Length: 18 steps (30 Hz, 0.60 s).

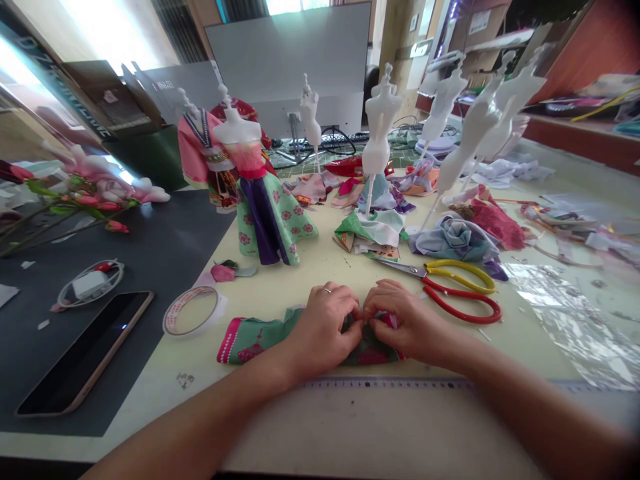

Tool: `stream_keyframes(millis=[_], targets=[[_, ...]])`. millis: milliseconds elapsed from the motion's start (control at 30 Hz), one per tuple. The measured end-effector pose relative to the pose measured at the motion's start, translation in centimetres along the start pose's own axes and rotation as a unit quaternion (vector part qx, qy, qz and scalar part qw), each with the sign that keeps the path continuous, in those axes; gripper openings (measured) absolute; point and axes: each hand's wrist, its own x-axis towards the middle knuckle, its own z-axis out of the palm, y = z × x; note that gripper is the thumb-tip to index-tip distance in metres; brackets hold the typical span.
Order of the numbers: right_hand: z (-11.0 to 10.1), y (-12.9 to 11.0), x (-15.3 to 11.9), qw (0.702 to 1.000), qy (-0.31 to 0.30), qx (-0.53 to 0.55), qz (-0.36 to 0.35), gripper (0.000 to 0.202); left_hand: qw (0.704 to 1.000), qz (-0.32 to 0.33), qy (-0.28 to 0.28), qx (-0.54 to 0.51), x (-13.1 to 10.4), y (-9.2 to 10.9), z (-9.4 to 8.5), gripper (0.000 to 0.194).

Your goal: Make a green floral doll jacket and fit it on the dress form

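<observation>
A small green garment (270, 333) with pink patterns and a pink dotted border lies flat on the pale mat. My left hand (333, 322) rests over its middle, thumb and fingers pinched on the cloth. Close beside it, my right hand (393, 317) pinches the same cloth, and the two sets of fingertips nearly meet. Between them a bit of bright pink shows; the exact spot gripped is hidden by the fingers. A clear ruler (367, 384) lies just below the garment.
Scissors (463, 290) with red and yellow handles lie right of my hands. A tape roll (191, 311) and a phone (87, 353) are at left. Behind stand a dressed mannequin (273, 217), a bare white mannequin (377, 133) and fabric scraps (457, 237).
</observation>
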Motion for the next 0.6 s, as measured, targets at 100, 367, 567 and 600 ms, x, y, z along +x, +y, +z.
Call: stream_keyframes(millis=[100, 367, 567, 600], targets=[[-0.25, -0.27, 0.02, 1.0, -0.004, 0.012, 0.006, 0.023, 1.0, 0.002, 0.004, -0.003, 0.0, -0.06, -0.05, 0.007], [-0.05, -0.33, 0.06, 1.0, 0.012, -0.003, -0.007, 0.013, 1.0, -0.003, 0.001, -0.003, -0.07, 0.27, -0.13, 0.007], [0.2, 0.0, -0.01, 1.0, 0.018, -0.011, -0.015, 0.015, 1.0, -0.008, -0.013, -0.002, -0.04, 0.08, -0.37, 0.007], [0.21, 0.05, 0.0, 1.0, 0.019, -0.013, -0.013, 0.015, 1.0, -0.009, -0.017, -0.001, -0.03, 0.02, -0.48, 0.008]])
